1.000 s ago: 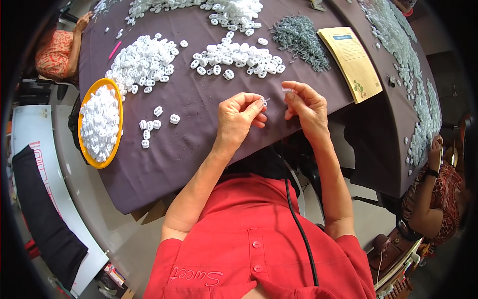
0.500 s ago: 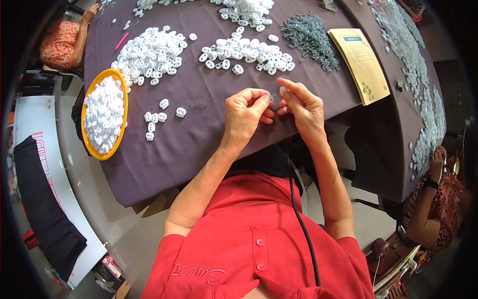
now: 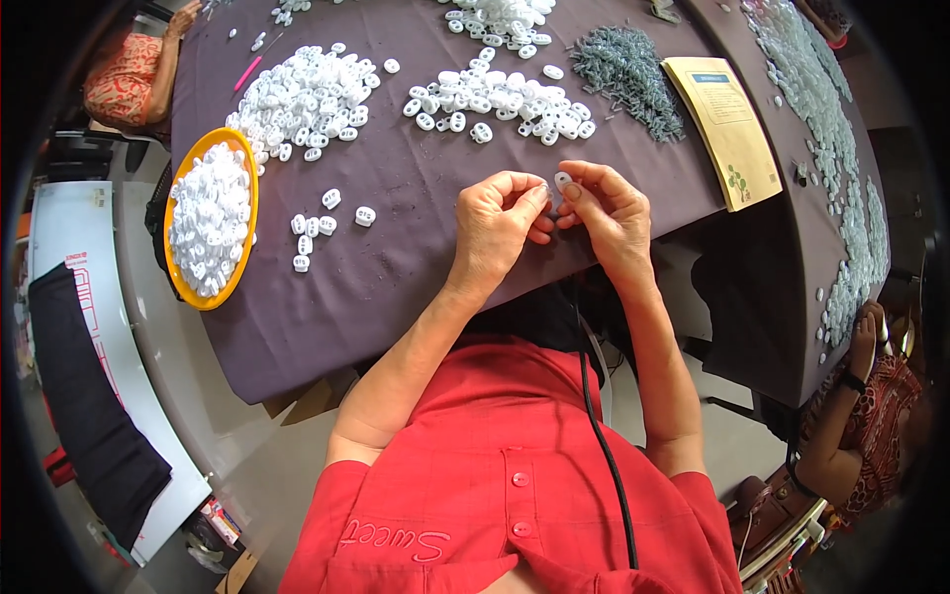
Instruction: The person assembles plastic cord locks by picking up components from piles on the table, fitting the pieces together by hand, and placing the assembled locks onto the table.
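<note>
Over the table's near edge, my two hands almost meet. A small white oval plastic piece (image 3: 563,180) is pinched between thumb and fingers of my right hand (image 3: 614,218), its hole facing up. My left hand (image 3: 490,226) is closed in a pinch beside it; whatever its fingertips hold is too small to make out. Beyond my hands lies a loose heap of similar white pieces (image 3: 500,97). Farther right is a pile of thin grey-clear plastic bits (image 3: 628,81). Several white pieces (image 3: 314,227) sit apart to the left of my left hand.
A yellow-orange bowl (image 3: 253,198) full of white pieces stands at the left edge, near a larger white heap (image 3: 307,99) and a pink stick (image 3: 247,74). A tan envelope (image 3: 722,129) lies right. Other people sit left and right. A black cable (image 3: 601,436) hangs down my front.
The white piece in my right hand has turned, so its hole now shows. Both hands stay close together; the whole view has shifted slightly.
</note>
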Demonstrator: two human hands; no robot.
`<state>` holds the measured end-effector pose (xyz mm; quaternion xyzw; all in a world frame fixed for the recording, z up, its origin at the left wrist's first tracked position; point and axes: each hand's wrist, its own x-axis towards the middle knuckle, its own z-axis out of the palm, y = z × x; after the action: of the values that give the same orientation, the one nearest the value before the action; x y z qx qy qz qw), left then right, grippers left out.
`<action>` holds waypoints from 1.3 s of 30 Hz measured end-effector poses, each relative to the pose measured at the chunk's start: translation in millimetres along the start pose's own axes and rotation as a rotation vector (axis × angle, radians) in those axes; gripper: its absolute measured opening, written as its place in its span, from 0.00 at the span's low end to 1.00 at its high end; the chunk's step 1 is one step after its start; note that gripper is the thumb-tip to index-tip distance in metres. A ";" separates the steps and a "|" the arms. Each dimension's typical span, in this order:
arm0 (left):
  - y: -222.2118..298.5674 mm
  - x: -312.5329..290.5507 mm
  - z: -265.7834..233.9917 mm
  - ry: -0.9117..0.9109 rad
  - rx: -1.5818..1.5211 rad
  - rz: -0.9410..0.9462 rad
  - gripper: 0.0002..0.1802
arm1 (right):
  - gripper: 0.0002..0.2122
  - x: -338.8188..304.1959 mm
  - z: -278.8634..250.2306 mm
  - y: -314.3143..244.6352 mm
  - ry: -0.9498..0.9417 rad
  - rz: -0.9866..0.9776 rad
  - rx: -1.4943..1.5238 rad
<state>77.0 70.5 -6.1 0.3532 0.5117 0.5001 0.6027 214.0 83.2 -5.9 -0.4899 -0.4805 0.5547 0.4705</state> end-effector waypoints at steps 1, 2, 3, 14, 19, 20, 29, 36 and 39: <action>-0.3 0.0 0.0 -0.010 0.004 0.011 0.06 | 0.09 -0.1 -0.3 0.5 -0.001 0.001 0.000; -0.6 0.1 0.0 -0.021 0.009 0.021 0.06 | 0.09 -0.3 -0.6 1.2 -0.012 0.002 -0.021; -1.1 0.5 0.2 -0.020 0.009 0.021 0.06 | 0.09 -0.4 -0.8 1.9 -0.022 0.004 -0.042; 1.6 1.3 1.3 -0.007 -0.112 -0.029 0.07 | 0.09 -1.5 6.1 9.3 0.019 -0.099 -0.070; 2.7 1.0 2.0 -0.010 -0.127 -0.056 0.07 | 0.09 -0.4 1.4 8.3 -0.019 -0.081 -0.044; 3.8 0.5 2.6 -0.003 -0.120 -0.066 0.07 | 0.09 0.5 0.8 8.2 -0.039 -0.080 -0.063; 5.3 3.4 -0.5 0.030 -0.209 -0.144 0.08 | 0.12 -0.4 8.2 -0.3 -0.067 -0.207 -0.093; 8.6 -0.2 -0.2 0.003 -0.299 -0.199 0.08 | 0.16 3.2 8.4 -4.7 -0.047 -0.442 -0.411; 10.6 -1.0 -5.3 -0.037 -0.256 -0.203 0.09 | 0.17 1.9 7.1 -6.2 -0.076 -0.430 -0.445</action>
<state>69.3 71.8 2.8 0.2291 0.4657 0.4910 0.6997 207.0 85.1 0.5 -0.4469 -0.7001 0.3414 0.4399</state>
